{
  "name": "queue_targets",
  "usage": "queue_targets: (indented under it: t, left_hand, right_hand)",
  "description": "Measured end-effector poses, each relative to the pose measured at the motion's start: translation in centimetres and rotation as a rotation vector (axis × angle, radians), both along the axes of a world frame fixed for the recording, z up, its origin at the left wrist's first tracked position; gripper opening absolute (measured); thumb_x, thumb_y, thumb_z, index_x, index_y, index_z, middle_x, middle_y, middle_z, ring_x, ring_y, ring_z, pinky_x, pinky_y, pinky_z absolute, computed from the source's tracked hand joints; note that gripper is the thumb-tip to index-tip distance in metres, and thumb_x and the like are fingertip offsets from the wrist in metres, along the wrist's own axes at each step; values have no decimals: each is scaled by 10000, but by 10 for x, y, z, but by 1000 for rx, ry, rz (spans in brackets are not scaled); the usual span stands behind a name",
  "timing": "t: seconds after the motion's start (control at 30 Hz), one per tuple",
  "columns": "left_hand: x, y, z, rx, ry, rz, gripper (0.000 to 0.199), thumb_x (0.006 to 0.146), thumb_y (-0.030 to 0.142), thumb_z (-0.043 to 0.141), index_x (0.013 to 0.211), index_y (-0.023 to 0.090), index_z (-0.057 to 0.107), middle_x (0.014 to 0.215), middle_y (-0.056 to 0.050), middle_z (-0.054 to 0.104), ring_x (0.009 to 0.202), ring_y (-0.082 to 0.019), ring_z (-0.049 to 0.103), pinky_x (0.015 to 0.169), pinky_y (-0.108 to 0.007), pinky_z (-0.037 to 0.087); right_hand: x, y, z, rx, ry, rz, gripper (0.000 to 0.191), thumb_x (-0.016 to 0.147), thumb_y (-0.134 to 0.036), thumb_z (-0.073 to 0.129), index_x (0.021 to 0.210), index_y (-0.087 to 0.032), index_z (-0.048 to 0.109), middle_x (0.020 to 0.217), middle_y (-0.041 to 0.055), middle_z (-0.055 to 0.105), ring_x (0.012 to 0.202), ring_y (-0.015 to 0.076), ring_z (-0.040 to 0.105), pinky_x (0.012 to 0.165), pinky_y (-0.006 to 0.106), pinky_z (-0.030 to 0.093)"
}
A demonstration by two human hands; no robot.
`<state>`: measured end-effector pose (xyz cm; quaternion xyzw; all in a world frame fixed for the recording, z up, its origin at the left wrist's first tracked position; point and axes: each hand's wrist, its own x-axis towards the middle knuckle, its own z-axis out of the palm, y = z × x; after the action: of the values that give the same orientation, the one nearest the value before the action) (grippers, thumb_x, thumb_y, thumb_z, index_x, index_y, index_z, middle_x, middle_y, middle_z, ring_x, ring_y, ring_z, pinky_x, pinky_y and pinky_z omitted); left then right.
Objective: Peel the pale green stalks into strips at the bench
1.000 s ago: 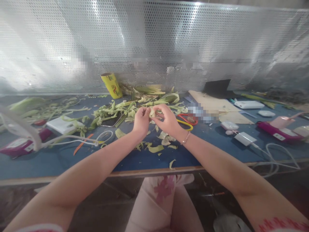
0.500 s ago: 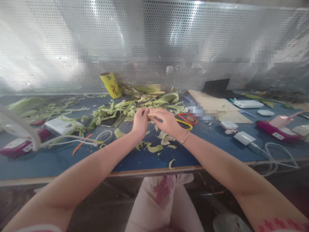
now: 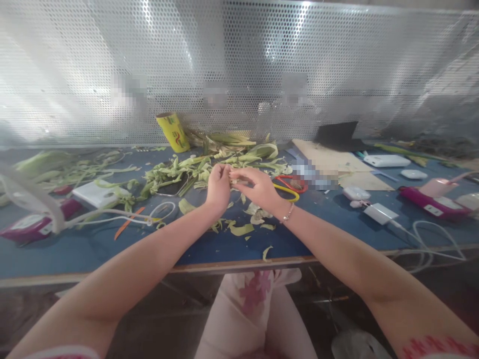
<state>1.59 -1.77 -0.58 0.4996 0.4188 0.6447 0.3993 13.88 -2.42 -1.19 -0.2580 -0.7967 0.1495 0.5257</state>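
Note:
My left hand (image 3: pixel 218 189) and my right hand (image 3: pixel 261 188) meet fingertip to fingertip above the middle of the blue table (image 3: pixel 228 252). Both pinch at a small pale piece, mostly hidden by the fingers, so I cannot make out what it is. Behind them spreads a tangled heap of pale green husk strips (image 3: pixel 168 174). Loose husk scraps (image 3: pixel 241 230) lie under and in front of the hands. Just right of my right hand, a red loop (image 3: pixel 305 182) and a yellow loop (image 3: pixel 291 197) that look like scissor handles rest on the table.
A yellow tube (image 3: pixel 173 133) leans at the back before a perforated metal screen (image 3: pixel 247 55). Cardboard sheets (image 3: pixel 324 157) lie back right. Magenta power strips (image 3: pixel 430 202) sit at both sides, with a white charger (image 3: pixel 380 214), white cables and a white box (image 3: pixel 98 193).
The fingers have shifted slightly, and a pale bit shows between them now. Both hands stay together in the same place.

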Motion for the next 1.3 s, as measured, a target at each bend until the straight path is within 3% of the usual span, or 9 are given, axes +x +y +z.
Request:
queue_targets:
  t: [0.13,0.23,0.37,0.5,0.7,0.93,1.3]
  left_hand:
    - [-3,-1,1,86,63,35,167,817,320,512,708,200,474,582,40,394,497,-76,332,464,-196,282]
    - [-5,-4,6,87,85,17,194,820,357,515,707,206,467,568,40,361,495,-84,317,477,-205,282]
    - [-7,-12,14,149,153,15,199,795,326,565,666,201,479,583,29,377,533,-95,340,536,-215,310]
    - [-6,-18,17,185,203,-15,194,792,302,575,655,197,486,592,25,389,549,-100,350,567,-221,319]
    - [-6,-17,15,225,256,-1,169,799,274,566,671,199,486,614,24,408,574,-104,364,589,-222,321]
    - [-7,-18,16,241,281,19,187,801,289,563,667,201,468,615,23,401,587,-112,355,582,-231,315]
    - [-10,-7,7,338,480,68,168,869,269,430,717,199,417,644,28,401,596,-101,384,585,-231,349]
  right_hand:
    - [-1,-3,0,-47,115,72,248,798,-280,556,1035,-226,507,1081,74,551,1038,176,566,896,342,508]
    - [3,-4,4,-40,170,-15,200,819,-254,478,1016,-221,468,1070,85,515,1021,180,540,870,351,498]
    - [9,-1,11,-160,127,-97,112,844,-301,440,858,-202,490,833,40,551,763,152,550,683,302,489]
    - [12,1,14,-246,18,-56,245,872,-375,410,696,-210,453,603,-13,473,576,127,486,575,269,431]
    - [11,-7,19,-195,-34,-60,255,869,-333,385,650,-206,416,594,-15,467,577,126,462,577,259,381]
    - [13,-9,20,-108,-86,-60,121,785,-164,404,671,-197,428,608,-25,453,567,110,415,573,246,338]
    - [14,-8,19,-18,-213,-72,145,800,-231,462,675,-186,405,613,-24,442,570,99,398,562,233,303]
